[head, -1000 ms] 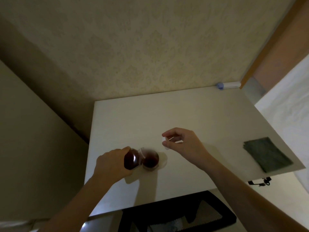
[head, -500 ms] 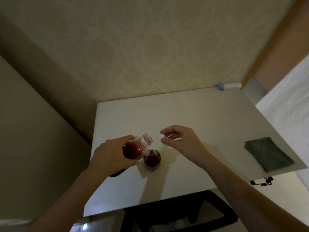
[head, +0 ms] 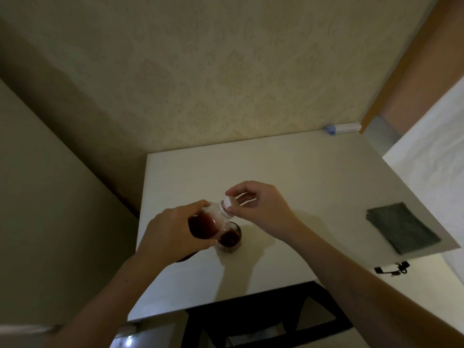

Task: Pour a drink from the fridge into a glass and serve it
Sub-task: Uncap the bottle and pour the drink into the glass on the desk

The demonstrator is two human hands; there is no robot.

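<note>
A clear plastic bottle of dark red drink is tilted above the white table, neck pointing up and to the right. My left hand grips its body. My right hand pinches a white cap right at the bottle's mouth. Just below the bottle stands a small glass holding dark red drink, partly covered by the bottle.
A dark grey folded cloth lies near the table's right edge. A white and blue object lies at the far right corner by the wall. A black chair sits under the near edge. Walls close in on the left and back.
The bottle has swung up from pouring over the glass to a raised tilt. My right hand moved left and brought the cap onto the bottle's mouth.
</note>
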